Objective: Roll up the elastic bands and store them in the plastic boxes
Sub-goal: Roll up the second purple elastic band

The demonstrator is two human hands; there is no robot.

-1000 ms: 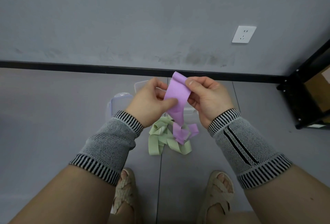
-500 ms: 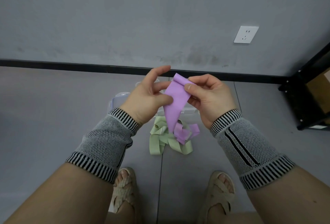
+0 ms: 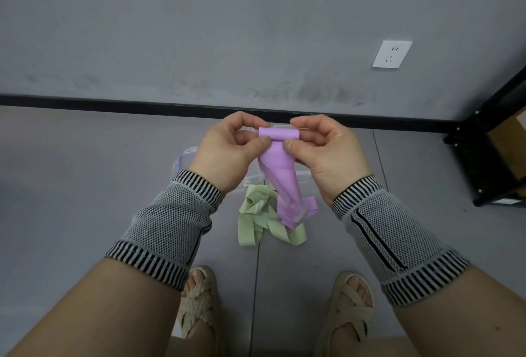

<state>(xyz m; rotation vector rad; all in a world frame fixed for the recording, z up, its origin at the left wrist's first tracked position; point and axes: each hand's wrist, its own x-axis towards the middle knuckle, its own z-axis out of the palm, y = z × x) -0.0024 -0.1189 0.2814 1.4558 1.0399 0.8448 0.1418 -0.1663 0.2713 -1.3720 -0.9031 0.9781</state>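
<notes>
Fingers of your left hand pinch the left end of the purple elastic band, thumb pressed against the rolled portion at its top edge. The band's loose tail hangs down between your wrists to the grey floor, where it meets the tangled pale green elastic bands. Clear plastic boxes sit on the floor behind your hands, mostly hidden. Fingers of your right hand pinch the right end of the same roll. Both wrists wear grey knitted sleeves with striped cuffs. A white wall socket sits at upper right.
</notes>
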